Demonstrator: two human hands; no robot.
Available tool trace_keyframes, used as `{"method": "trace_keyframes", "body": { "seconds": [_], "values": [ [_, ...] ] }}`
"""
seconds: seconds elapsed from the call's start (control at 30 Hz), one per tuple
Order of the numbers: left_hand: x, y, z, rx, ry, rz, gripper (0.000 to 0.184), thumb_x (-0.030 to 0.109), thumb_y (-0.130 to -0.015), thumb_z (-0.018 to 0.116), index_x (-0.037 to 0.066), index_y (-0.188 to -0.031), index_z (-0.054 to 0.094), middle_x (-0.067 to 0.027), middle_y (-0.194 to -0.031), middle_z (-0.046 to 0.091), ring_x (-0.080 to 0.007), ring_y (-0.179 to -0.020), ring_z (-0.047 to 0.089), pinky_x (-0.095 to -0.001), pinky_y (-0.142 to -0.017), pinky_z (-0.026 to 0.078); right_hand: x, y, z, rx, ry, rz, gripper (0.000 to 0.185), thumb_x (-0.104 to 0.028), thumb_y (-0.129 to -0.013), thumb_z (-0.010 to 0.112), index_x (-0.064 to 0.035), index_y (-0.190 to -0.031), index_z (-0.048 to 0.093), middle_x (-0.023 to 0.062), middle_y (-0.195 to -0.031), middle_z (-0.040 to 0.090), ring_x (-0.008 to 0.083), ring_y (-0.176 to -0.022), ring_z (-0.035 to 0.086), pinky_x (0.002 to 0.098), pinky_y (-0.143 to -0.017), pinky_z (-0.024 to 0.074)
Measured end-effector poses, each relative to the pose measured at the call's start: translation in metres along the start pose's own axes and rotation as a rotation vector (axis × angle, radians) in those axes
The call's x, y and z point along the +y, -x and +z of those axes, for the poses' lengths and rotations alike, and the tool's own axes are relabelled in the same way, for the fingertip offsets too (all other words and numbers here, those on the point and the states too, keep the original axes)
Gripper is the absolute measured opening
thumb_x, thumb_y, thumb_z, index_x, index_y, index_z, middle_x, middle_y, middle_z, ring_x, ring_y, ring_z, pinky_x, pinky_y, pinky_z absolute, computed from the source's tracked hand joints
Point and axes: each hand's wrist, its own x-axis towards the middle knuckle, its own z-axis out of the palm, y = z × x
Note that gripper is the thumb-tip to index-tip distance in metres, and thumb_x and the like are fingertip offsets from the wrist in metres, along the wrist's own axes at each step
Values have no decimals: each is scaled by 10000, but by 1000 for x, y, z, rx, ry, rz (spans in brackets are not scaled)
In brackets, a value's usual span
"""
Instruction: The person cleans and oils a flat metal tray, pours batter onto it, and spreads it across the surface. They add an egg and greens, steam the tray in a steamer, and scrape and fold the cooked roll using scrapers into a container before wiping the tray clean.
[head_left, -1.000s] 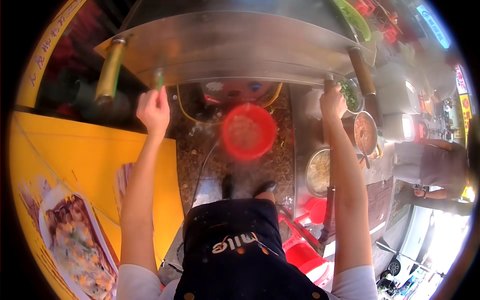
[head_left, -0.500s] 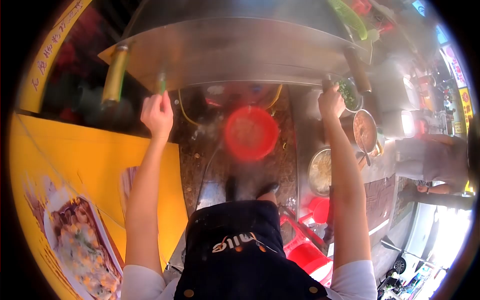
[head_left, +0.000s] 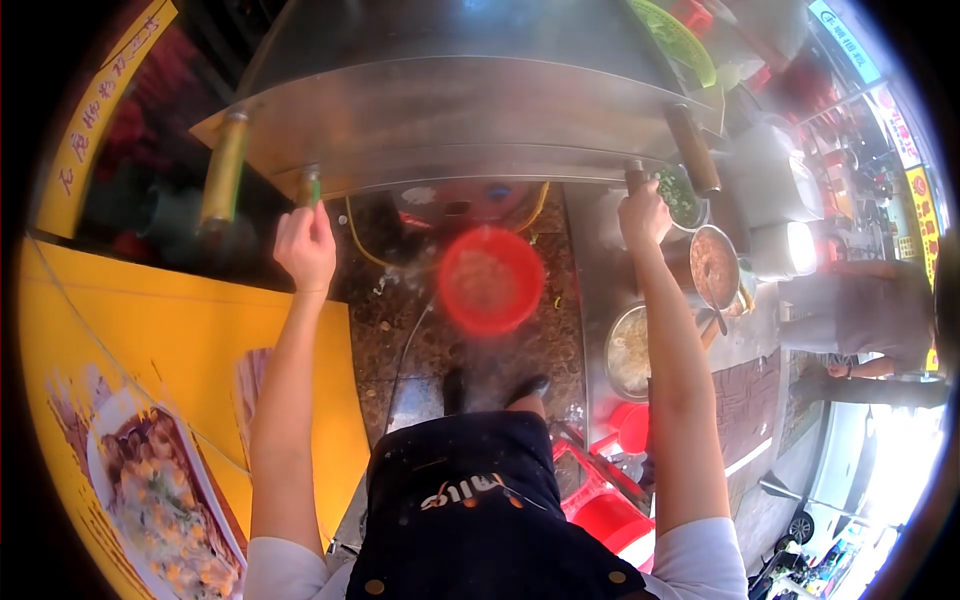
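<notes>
Head view: left hand [head_left: 305,248] and right hand [head_left: 645,215] are gripping handles [head_left: 309,187], good holding spots; the metal box [head_left: 450,110] is looking stiff and heavy.

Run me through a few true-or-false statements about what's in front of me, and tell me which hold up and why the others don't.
1. The left hand grips the lower left handle of the steel cabinet. True.
2. The right hand is holding a ladle. False: the right hand grips the lower right handle.
3. The bowl of chopped greens is beyond the left forearm. False: it is on the right side, near the right hand.
4. The apron is dark with pale lettering. True.
5. The round basin is blue. False: it is red.
</notes>
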Motion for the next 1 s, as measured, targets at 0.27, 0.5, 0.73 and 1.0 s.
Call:
{"method": "trace_keyframes", "body": {
  "seconds": [0.27,0.5,0.73,1.0],
  "values": [
    [1,0,-1,2,24,-23,257,77,-824,653,64,-627,488,-76,-586,474,-260,-549,483,-347,-488,388,-5,2,-5,-13,31,34,340,-194,-813,585,-6,-1076,479,234,-898,677,382,-877,670,457,-761,543],
    [-1,0,-1,-12,3,-28,263,96,-826,656,77,-631,482,-57,-580,458,-245,-547,476,-352,-483,383,-4,-1,-2,-31,54,34,342,-186,-814,579,6,-1080,479,237,-893,676,383,-871,671,443,-751,550],
    [3,-1,-3,-4,-3,-24,255,101,-841,638,71,-637,489,-74,-592,480,-268,-564,498,-365,-499,393,-5,4,-8,15,28,23,310,-183,-824,544,3,-1066,492,245,-889,674,389,-875,668,460,-773,536],
    [6,-3,-2,8,-3,35,212,65,-854,623,57,-670,518,-91,-605,474,-285,-563,488,-368,-505,394,3,-5,6,-21,13,30,257,-169,-834,534,-7,-1029,489,227,-883,681,359,-862,681,439,-757,539]
  ]
}}
